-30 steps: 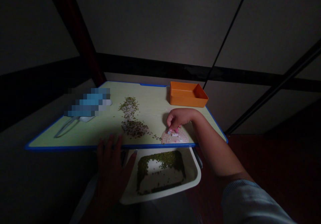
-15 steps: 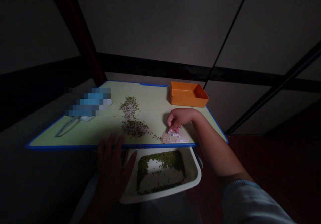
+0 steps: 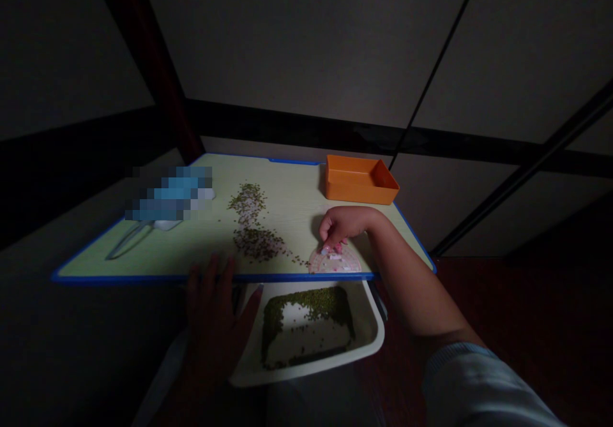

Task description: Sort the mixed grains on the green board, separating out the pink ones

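In the head view, we are holding our right hand (image 3: 342, 224) over a clear, pinkish half-round plastic ruler (image 3: 354, 263). The ruler is lying flat at the near edge of a pale yellow-green table top with a blue rim (image 3: 292, 187). Our right fingers are curling down close together, and small pink and white bits (image 3: 338, 248) are showing by the tips. We cannot tell if we are pinching one. We are spreading our left hand (image 3: 213, 318) wide in the dark, with its fingers reaching over the near rim.

Many tiny green and pale bits (image 3: 258, 243) are lying in a messy patch left of the ruler. An orange, open plastic box (image 3: 361, 194) is sitting behind our right hand. A blurred blue and white thing (image 3: 170, 194) is lying on the left side. Below the near rim, a white plastic tub (image 3: 373, 334) is holding lots of little green bits (image 3: 325, 299).
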Available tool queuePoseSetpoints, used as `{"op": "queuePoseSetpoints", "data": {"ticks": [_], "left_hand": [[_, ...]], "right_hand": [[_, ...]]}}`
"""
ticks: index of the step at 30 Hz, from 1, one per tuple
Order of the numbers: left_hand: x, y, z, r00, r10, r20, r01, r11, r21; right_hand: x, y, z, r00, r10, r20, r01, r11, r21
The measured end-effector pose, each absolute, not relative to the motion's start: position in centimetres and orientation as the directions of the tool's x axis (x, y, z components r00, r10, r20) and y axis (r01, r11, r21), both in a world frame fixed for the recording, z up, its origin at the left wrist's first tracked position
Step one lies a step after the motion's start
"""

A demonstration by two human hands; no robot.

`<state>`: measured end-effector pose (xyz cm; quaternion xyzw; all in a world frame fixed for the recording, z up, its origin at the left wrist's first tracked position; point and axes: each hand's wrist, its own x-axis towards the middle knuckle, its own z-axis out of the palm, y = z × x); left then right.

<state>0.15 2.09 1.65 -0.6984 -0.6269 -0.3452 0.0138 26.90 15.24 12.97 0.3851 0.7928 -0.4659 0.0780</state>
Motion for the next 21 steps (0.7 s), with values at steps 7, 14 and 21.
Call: {"op": "queuePoseSetpoints", "data": {"ticks": [7, 14, 21], "left_hand": [[0.11, 1.95, 1.58, -0.026, 0.867, 0.498, 0.886, -0.211, 0.413], [0.24, 1.92, 1.69, -0.036, 0.867, 0.497, 0.878, -0.21, 0.43], [0.27, 2.06, 1.62, -0.027, 0.857, 0.514, 0.887, -0.217, 0.407]], "right_hand": [[27.05, 15.39, 12.81, -0.713, 0.517, -0.474, 0.658, 0.258, -0.708], [27.08, 15.35, 12.94, -0.741, 0.496, -0.453, 0.636, 0.302, -0.71], [27.14, 15.4, 13.01, -0.747, 0.486, -0.453, 0.63, 0.302, -0.716]]}}
